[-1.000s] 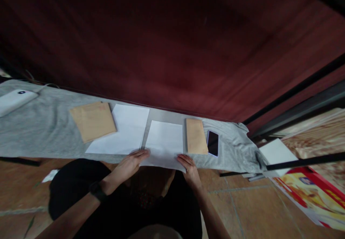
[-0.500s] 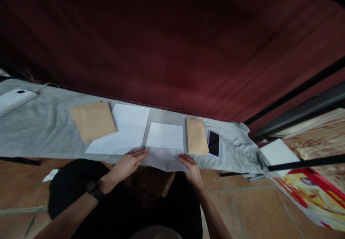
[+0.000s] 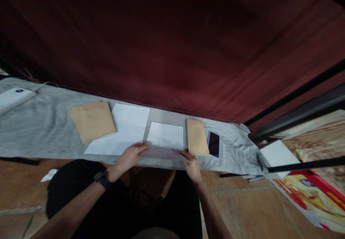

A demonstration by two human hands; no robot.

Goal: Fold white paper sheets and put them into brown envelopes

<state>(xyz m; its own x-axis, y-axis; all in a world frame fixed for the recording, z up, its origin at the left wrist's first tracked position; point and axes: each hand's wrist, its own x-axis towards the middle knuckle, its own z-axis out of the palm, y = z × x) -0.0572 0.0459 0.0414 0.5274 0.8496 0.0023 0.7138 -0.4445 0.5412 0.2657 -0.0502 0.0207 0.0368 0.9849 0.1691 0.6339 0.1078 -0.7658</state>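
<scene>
Out toward nine o'clock from the white sheet [image 3: 165, 135], a broad stretch of grey cloth [image 3: 59, 124] runs between a white device [image 3: 16, 99] and the larger white paper [image 3: 132, 125], which leaves only a narrow strip beside the sheet. At eight o'clock the left hand [image 3: 132, 155] pinches the sheet's near left corner, thumb mostly hidden. The sheet lies mid-cloth, its far part flat and its near part raised and shaded between the hands; whether it is creased, I cannot tell. At twelve, a strip of cloth separates it from the dark red panel [image 3: 151, 59]; at six, the cloth's near edge shows below the raised part. At four, the right hand [image 3: 192, 164] pinches the near right corner. At three, beyond the phone [image 3: 214, 144], rumpled cloth reaches its right end.

As for containers, the stacked brown envelopes [image 3: 93, 122] at nine overlap the larger paper, contents hidden. A single brown envelope [image 3: 197, 137] lies flat at three, near the sheet, its corner meeting the phone. At four, low down, stands a red-and-yellow carton [image 3: 316, 197], its inside hidden.
</scene>
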